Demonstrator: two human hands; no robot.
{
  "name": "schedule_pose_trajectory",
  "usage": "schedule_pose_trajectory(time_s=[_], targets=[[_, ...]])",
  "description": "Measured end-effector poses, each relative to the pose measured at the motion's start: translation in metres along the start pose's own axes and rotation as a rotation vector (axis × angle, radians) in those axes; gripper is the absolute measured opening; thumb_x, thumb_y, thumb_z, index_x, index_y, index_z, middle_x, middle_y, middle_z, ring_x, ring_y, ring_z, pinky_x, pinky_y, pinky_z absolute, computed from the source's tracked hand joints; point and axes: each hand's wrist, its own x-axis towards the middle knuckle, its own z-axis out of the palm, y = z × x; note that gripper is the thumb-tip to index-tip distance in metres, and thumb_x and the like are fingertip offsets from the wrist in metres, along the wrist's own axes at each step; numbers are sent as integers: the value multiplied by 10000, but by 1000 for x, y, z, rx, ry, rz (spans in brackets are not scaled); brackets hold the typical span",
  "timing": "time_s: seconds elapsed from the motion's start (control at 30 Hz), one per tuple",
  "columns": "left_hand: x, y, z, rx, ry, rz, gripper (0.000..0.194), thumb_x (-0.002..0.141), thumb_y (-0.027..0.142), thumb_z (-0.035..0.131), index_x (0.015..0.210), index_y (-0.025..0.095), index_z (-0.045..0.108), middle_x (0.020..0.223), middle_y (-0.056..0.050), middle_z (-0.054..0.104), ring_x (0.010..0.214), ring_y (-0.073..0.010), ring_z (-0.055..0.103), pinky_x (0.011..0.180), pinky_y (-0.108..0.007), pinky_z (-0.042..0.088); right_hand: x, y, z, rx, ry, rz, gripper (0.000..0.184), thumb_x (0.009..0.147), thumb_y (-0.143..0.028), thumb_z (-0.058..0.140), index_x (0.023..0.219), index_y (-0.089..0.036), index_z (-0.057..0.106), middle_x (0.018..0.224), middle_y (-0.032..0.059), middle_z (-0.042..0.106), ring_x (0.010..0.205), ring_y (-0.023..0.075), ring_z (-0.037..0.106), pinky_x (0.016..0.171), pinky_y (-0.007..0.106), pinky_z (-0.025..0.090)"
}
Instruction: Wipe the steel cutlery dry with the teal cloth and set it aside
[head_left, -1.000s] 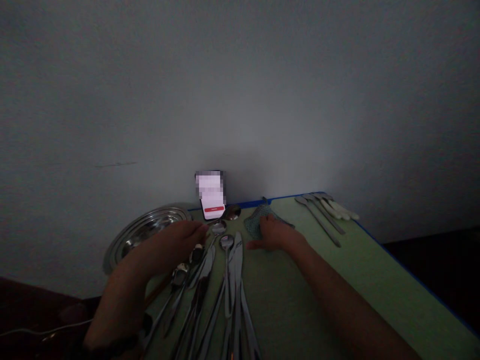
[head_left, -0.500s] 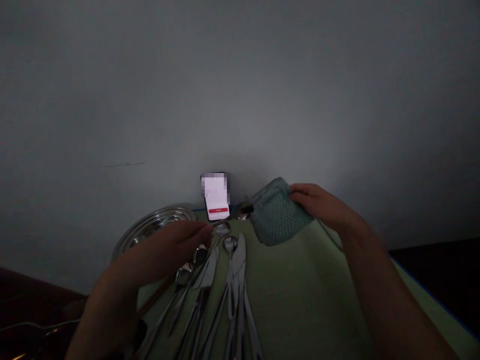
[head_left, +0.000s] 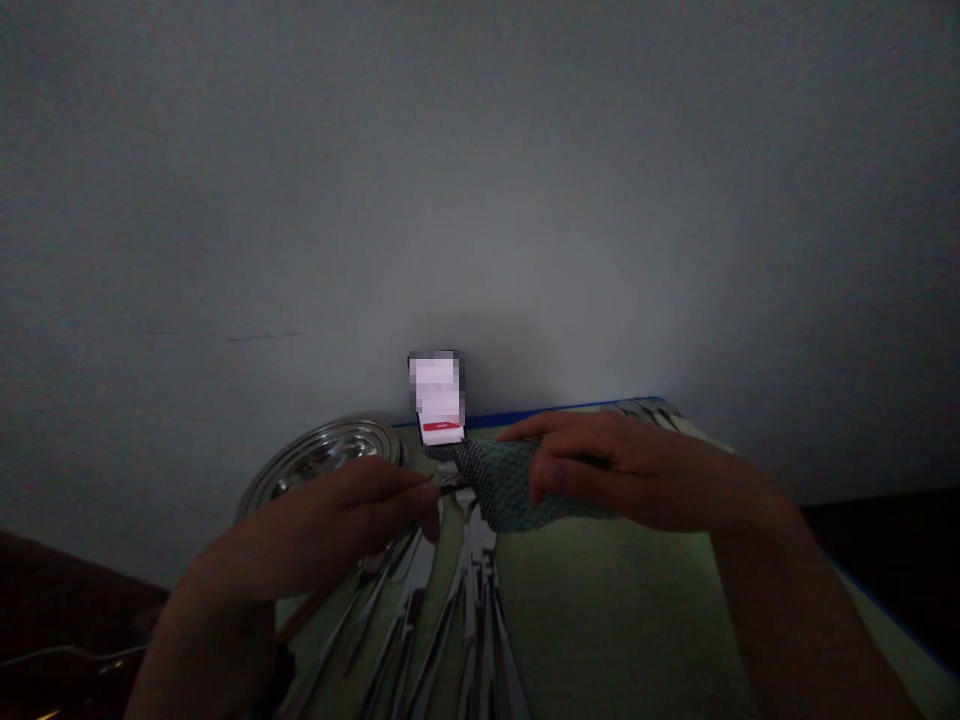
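My left hand (head_left: 367, 505) pinches the handle of a spoon (head_left: 451, 486) between thumb and fingers. The spoon's bowl is hidden by a green textured cloth (head_left: 506, 490). To the right, my right hand (head_left: 592, 465) is closed on that cloth, fingers bent over its top. Below both hands, several knives and spoons (head_left: 480, 600) lie spread on the green table cover (head_left: 600, 610), with their handles toward me.
A shiny metal bowl (head_left: 262, 480) stands behind my left hand. A lit phone (head_left: 441, 400) leans on the grey wall (head_left: 480, 200). More cutlery (head_left: 637, 408) lies at the table's far right corner. A blue edge (head_left: 525, 412) runs along the back.
My right hand has brought the cloth left and down onto the spoon, covering the bowl that showed before. My left hand has shifted slightly right and down, still gripping the spoon.
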Motion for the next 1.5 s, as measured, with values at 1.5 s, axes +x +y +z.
schedule_pose_trajectory(time_s=[1.5], targets=[[11, 28, -9, 66, 410, 73, 307, 833, 463, 469, 773, 199, 612, 494, 45, 546, 429, -93, 449, 424, -210, 294, 34, 21, 24, 339, 491, 138, 178, 776, -357, 606, 847, -195, 620, 791, -9, 659, 708, 139, 590, 640, 247, 453]])
